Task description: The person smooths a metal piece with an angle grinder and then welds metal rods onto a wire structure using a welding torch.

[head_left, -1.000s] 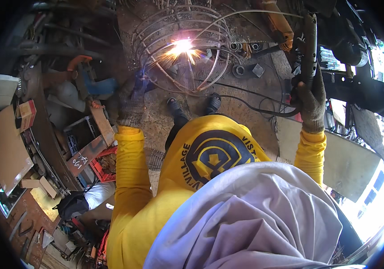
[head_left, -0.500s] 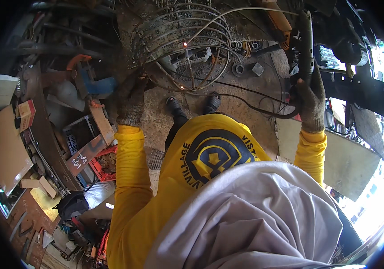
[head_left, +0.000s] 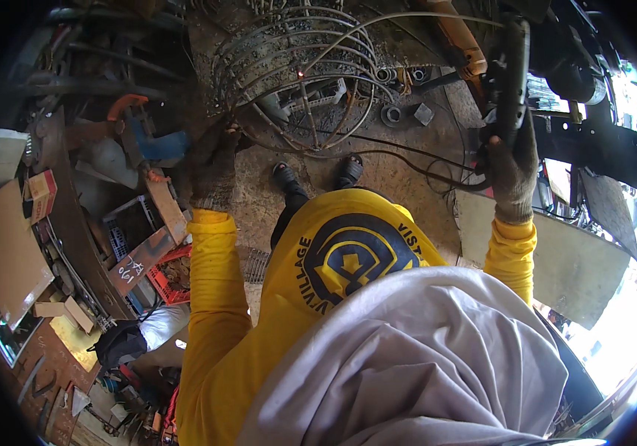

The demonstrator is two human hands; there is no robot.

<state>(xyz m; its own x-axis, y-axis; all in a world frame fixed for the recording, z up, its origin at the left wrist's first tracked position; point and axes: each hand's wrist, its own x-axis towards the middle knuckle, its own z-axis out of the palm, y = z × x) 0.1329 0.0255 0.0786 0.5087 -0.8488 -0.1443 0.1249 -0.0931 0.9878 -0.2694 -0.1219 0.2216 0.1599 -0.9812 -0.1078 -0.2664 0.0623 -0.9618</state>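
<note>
A round cage of bent metal rods (head_left: 296,56) stands at the upper middle, its several hoops joined by ribs. A small orange glow shows on its near hoop. My left hand (head_left: 213,167), in a dark worn glove, is closed at the cage's left edge, its fingers partly lost in shadow. My right hand (head_left: 515,167), in a brown glove with a bare thumb tip, is wrapped round a welding electrode holder (head_left: 513,82). From the holder's top a long thin electrode (head_left: 407,15) arcs left and down to the glowing spot. A black cable (head_left: 422,169) hangs from the holder's lower end.
Metal rings (head_left: 391,114) and a small block (head_left: 424,114) lie on the floor beyond my sandalled feet. At left are a blue-and-orange clamp (head_left: 158,141), a red crate (head_left: 170,275) and cardboard (head_left: 14,245). A pale board (head_left: 548,253) leans at right.
The view has shifted slightly. The glow at the electrode's tip is smaller, and a second glow low on the cage has gone. Both hands keep their holds.
</note>
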